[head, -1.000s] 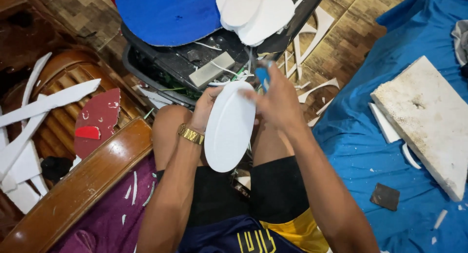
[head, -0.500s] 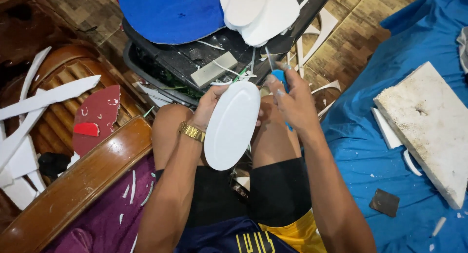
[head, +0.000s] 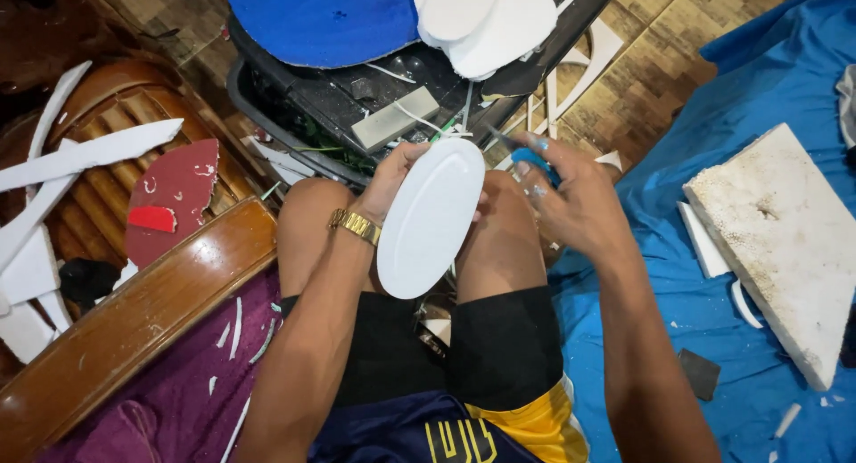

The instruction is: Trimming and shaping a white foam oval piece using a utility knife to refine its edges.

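While your left hand (head: 392, 173) grips one white oval foam piece (head: 430, 218), your right hand (head: 571, 200) clasps blue-handled scissors (head: 526, 153); two white foam ovals (head: 486, 17) rest on the black crate (head: 357, 98) ahead.

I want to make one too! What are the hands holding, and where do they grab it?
The left hand holds a white foam oval by its upper edge. The right hand grips a blue-handled tool by the handle.

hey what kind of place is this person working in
Probably a home craft corner, not a proper workshop: tiled floor, a carved wooden seat frame, a blue cloth sheet strewn with white foam offcuts, and a black crate stacked with oval foam pieces.
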